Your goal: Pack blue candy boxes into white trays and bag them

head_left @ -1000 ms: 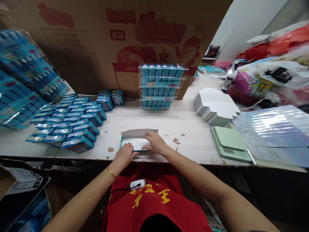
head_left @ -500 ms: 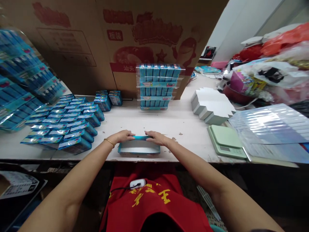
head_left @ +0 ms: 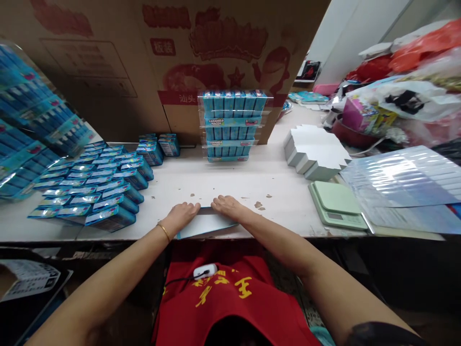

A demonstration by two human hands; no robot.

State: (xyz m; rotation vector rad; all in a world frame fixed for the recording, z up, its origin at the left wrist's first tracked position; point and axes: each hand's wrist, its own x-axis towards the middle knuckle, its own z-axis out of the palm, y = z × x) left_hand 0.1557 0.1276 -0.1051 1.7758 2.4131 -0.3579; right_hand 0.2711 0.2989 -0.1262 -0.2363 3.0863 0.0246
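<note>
Paperboard tray point(head_left: 209, 224), blue-edged and pale inside, lies along the near edge of the scuffed white table point(head_left: 284, 197); your left hand point(head_left: 182, 215) and right hand point(head_left: 227, 206) both grip its far side, fingers curled. Tabletop stretches beyond them to a cardboard carton point(head_left: 151, 72). Glossy blue boxes point(head_left: 108, 185) stand leftward; notched white blanks point(head_left: 317, 144) and a green scale point(head_left: 336, 204) sit right of your right hand.

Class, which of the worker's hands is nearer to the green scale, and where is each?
Right. The right hand is at the card piece, left of the green scale; the left hand is at the same piece, farther left of the scale.
</note>
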